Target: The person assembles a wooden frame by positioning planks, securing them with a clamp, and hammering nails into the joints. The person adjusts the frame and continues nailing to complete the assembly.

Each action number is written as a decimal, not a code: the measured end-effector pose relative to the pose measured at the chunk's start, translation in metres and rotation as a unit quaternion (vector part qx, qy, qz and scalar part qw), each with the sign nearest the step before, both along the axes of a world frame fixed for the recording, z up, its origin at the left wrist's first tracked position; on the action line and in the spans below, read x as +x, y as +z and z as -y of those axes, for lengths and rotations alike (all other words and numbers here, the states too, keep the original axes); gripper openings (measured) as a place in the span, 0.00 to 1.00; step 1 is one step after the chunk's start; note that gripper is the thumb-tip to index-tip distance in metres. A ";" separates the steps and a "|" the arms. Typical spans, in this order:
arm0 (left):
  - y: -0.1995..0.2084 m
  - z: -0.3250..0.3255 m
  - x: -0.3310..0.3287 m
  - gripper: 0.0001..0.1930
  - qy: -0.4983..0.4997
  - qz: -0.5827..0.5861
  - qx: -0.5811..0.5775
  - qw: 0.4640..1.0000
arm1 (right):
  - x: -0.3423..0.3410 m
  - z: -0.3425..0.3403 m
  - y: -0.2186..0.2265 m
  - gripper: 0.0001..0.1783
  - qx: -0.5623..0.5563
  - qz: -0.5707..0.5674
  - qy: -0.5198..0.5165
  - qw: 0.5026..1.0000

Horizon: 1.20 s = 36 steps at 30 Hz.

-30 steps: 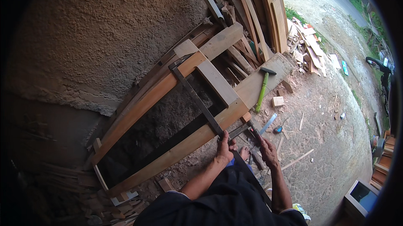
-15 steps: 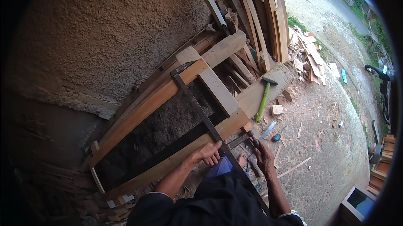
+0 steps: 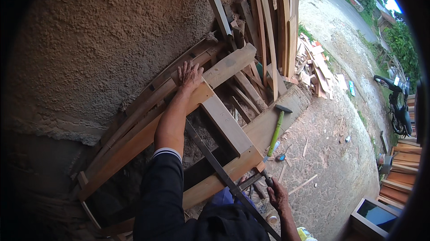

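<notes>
A wooden frame (image 3: 224, 120) of long planks leans against a rough plastered wall. My left hand (image 3: 190, 74) lies flat, fingers spread, on the frame's upper corner joint. My right hand (image 3: 276, 192) is closed around the dark handle of a long metal bar clamp (image 3: 215, 162) that runs diagonally across the frame, its head hooked at the frame's lower corner. My dark-sleeved left arm hides the clamp's far end.
A green-handled hammer (image 3: 277, 129) leans on a thick plank beside the frame. Several planks and boards (image 3: 268, 30) stand stacked against the wall. Wood offcuts (image 3: 316, 64) litter the dirt ground. A motorcycle (image 3: 396, 102) is parked at the right, and a wooden box (image 3: 374, 216) sits low right.
My left hand left the clamp near the lower rail and reached up to the frame's top corner. The right hand stayed on the clamp handle.
</notes>
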<state>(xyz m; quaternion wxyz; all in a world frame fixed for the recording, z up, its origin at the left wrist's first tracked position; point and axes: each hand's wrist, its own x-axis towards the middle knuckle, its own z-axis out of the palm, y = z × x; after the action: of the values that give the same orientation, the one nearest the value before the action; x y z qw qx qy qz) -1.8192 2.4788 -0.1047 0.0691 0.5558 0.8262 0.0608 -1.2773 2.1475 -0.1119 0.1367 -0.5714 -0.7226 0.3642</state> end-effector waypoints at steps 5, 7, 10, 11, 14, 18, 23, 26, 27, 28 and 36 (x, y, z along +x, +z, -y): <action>-0.015 -0.003 -0.003 0.30 0.005 0.041 -0.059 0.997 | 0.000 0.002 -0.004 0.29 0.021 0.012 -0.004 1.000; -0.012 -0.002 -0.002 0.30 0.004 0.039 -0.040 0.998 | -0.002 0.002 -0.003 0.29 0.009 0.013 -0.010 1.000; -0.008 -0.002 -0.001 0.29 0.005 0.027 -0.040 0.999 | -0.005 0.001 0.000 0.28 0.017 0.033 -0.005 0.999; -0.007 -0.002 0.000 0.28 0.011 0.012 -0.030 0.999 | -0.005 0.000 0.002 0.28 0.014 0.039 -0.007 0.999; -0.007 0.000 0.003 0.28 0.027 -0.034 -0.012 0.999 | -0.008 0.000 0.007 0.30 0.018 0.079 0.007 0.997; -0.010 0.009 0.013 0.34 0.012 -0.047 0.035 0.998 | -0.020 0.002 0.006 0.32 0.058 0.152 0.005 0.987; -0.011 0.024 0.022 0.38 0.024 0.000 -0.012 1.000 | -0.019 -0.011 -0.001 0.25 -0.067 0.048 -0.010 0.997; -0.015 0.022 0.020 0.39 0.019 -0.008 -0.008 1.000 | -0.001 -0.039 -0.005 0.21 -0.238 -0.120 0.031 0.963; -0.016 0.021 0.018 0.39 0.014 -0.012 -0.007 1.000 | 0.006 -0.053 -0.007 0.21 -0.381 -0.185 0.037 0.905; -0.017 0.020 0.017 0.40 0.010 -0.016 -0.004 1.000 | 0.010 -0.061 -0.008 0.22 -0.523 -0.226 0.035 0.821; -0.013 0.023 0.015 0.45 -0.053 -0.009 -0.022 0.998 | -0.025 -0.016 0.004 0.23 -0.013 0.079 -0.022 0.997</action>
<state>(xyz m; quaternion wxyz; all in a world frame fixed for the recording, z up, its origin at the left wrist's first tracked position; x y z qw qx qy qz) -1.8042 2.4561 -0.1174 0.0776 0.5978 0.7972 0.0337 -1.3027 2.1630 -0.1077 0.0799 -0.6159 -0.7135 0.3244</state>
